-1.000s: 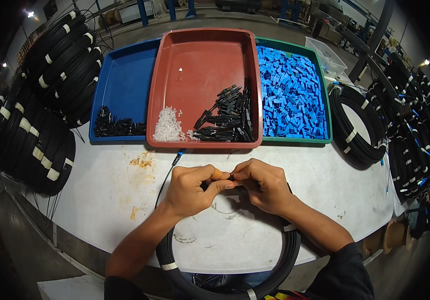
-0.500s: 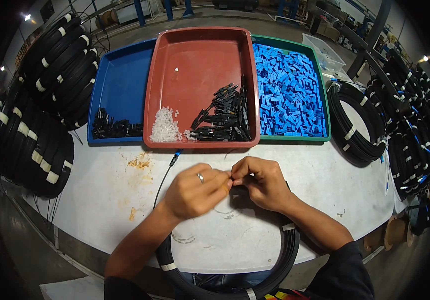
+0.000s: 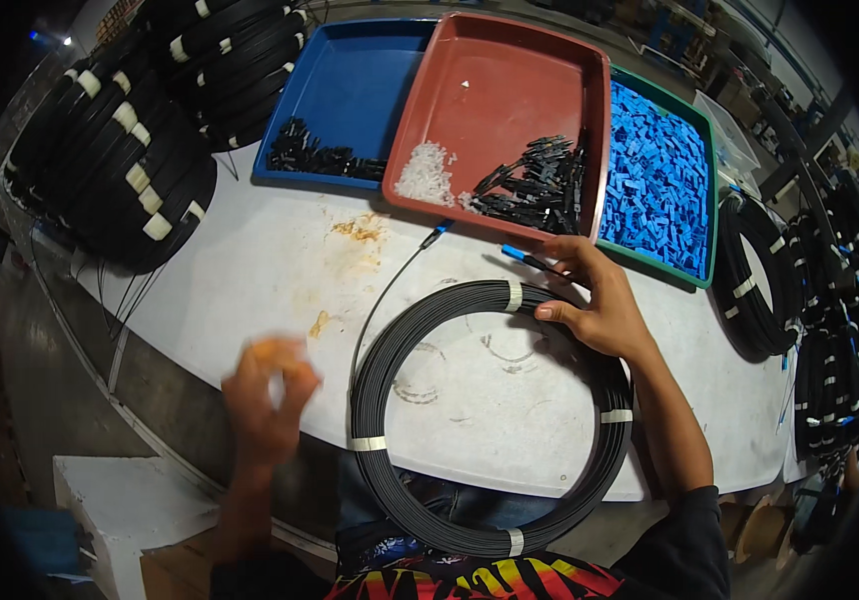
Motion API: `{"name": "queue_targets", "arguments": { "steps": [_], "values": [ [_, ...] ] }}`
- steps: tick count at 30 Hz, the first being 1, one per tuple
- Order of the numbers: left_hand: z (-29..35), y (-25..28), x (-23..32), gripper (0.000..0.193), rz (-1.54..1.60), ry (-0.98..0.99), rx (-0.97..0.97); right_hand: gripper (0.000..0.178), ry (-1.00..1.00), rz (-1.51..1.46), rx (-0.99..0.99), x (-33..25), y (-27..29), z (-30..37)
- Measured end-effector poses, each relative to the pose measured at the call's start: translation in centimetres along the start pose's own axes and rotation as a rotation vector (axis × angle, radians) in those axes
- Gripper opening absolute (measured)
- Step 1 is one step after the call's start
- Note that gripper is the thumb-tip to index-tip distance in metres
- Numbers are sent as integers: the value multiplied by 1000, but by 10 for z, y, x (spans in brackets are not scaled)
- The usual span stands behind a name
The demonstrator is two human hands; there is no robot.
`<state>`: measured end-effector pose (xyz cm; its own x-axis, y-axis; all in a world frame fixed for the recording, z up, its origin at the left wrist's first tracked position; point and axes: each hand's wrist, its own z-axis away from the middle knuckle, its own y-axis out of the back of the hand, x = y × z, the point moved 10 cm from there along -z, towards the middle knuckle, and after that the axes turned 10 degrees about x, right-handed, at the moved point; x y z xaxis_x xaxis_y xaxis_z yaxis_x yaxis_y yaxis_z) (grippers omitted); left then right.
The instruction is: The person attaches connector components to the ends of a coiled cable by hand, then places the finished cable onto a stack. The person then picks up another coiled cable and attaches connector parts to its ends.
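A round coil of black cable (image 3: pixel 375 375), bound with white tape, lies in front of me and overhangs the table's near edge. Its one end (image 3: pixel 437 235), tipped with blue and black, points toward the trays. Another end carries a blue connector (image 3: pixel 520 257), whose black tail runs in among the fingers of my right hand (image 3: pixel 600 300). That hand is over the coil's upper right, its thumb and fingers apart. My left hand (image 3: pixel 268 400) is raised left of the coil, its fingers curled and smeared by motion. Whether anything is between them cannot be made out.
Along the back stand a blue tray (image 3: pixel 350 100) with black parts, a red tray (image 3: pixel 510 90) with clear pieces and black connector parts, and a green tray (image 3: pixel 707 240) of blue clips. Stacked black coils (image 3: pixel 115 165) rise at left; more coils (image 3: pixel 755 275) are at right.
My hands, which met over the coil's far side, have separated. The left has swung left and nearer to me; the right has stayed by the coil. The blue connector now shows. The view has turned.
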<state>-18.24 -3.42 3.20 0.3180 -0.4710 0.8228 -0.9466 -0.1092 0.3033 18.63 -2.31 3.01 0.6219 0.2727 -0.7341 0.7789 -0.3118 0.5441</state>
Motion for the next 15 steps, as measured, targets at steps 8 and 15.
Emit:
{"name": "queue_targets", "arguments": {
  "steps": [8,15],
  "values": [
    [188,-30,-36,71,790,718,-2,83,30,216,-131,-19,-11,5],
    [183,-89,22,104,1505,811,-48,67,-123,154,-106,-5,-10,7]
  ]
}}
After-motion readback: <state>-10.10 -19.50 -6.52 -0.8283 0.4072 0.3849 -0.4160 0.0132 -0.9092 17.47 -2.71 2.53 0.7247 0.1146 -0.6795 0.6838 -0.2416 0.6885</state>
